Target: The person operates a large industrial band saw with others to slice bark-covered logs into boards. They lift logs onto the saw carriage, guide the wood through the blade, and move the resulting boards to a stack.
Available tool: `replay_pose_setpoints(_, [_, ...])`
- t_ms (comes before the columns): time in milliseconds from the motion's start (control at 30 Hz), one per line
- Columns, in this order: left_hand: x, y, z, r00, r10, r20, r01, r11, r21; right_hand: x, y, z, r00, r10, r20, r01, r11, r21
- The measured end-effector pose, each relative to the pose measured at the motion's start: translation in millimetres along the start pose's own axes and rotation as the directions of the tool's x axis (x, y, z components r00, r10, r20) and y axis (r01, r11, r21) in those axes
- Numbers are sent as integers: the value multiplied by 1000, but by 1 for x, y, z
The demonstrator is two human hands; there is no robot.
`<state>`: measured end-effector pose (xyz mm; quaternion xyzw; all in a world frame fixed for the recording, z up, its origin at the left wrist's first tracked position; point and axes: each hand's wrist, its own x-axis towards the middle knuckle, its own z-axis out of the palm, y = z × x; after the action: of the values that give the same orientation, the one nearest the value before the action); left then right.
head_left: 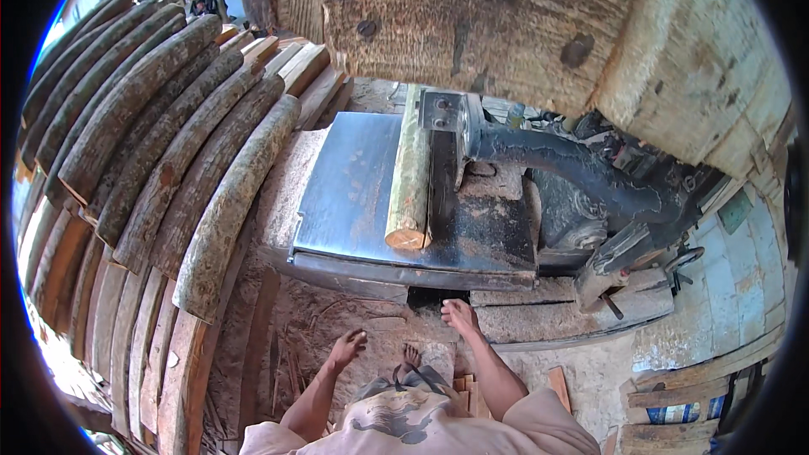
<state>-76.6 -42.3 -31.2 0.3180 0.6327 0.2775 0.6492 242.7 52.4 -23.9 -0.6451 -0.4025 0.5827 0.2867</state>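
Note:
A short greenish-barked log (409, 185) lies lengthwise on the blue-grey metal saw table (345, 190), its pale sawn end toward me. Its far end passes beside a metal bracket (442, 111) on a curved dark machine arm (573, 160). No blade can be made out. My left hand (347, 348) hangs in front of the table, fingers curled in with nothing visible in them. Closer to the table's front edge, my right hand (459, 317) is loosely fisted, and no object shows in it. Neither hand touches the log.
Barked logs (206, 160) are stacked high on the left, over sawn boards (181, 379). A heavy wooden beam (472, 17) hangs across the top. Sawdust covers the ledge (556, 316) and floor. Offcuts (559, 388) lie near my feet, and a wooden slatted stand (683, 396) is at right.

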Motion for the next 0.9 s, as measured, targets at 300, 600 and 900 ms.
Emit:
replay_pose_setpoints(300, [61,178,21,966,203,163,-205,979,-4,53,-120,24,977,-211,-4,211,976,-62])
replay_pose_setpoints(600, [-43,100,22,905,190,380,-84,957,-278,-94,-49,64,996,-5,89,2,999,32])
replay_pose_setpoints(900, [-148,18,21,922,113,369,-31,975,-222,-216,5,82,993,-48,110,40,996,80])
